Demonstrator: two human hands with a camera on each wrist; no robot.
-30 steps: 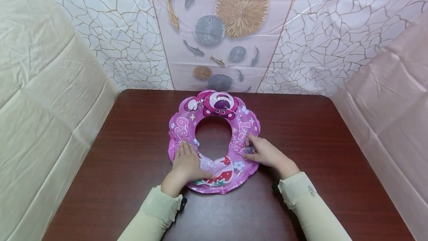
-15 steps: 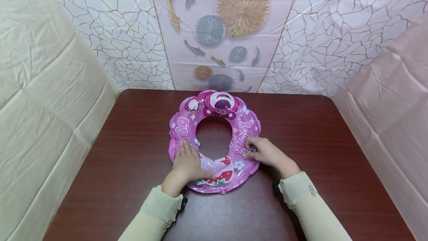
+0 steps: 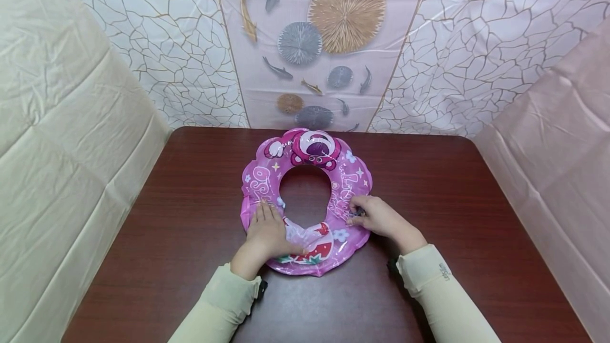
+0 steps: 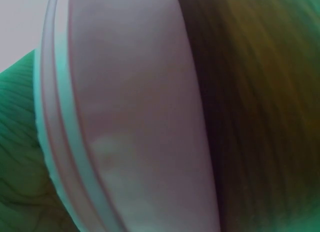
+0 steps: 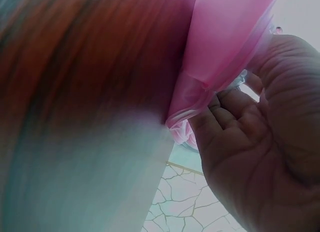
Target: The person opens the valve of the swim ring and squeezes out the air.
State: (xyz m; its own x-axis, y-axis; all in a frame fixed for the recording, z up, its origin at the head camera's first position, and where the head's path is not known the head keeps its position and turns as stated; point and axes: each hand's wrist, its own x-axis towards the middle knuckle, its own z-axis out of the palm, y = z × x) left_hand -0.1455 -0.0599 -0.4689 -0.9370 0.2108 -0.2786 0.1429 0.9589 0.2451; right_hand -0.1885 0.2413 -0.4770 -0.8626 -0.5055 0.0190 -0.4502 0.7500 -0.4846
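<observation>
pink ring (image 3: 349, 181) unmoved; left grip (image 3: 265, 236) flat atop; right grip (image 3: 381, 219) pinches clear piece (image 5: 239, 81), now less visible

A big pale pink side of the blow-up ring (image 4: 145, 112) goes from top to bottom down the middle, with curvy light green and pink stripes (image 4: 70, 102) along its left edge. Brown wood (image 4: 270, 112) fills the right side. A wrinkly, green-looking patch (image 4: 22, 137) sits at lower left. Everything looks blurry.
</observation>
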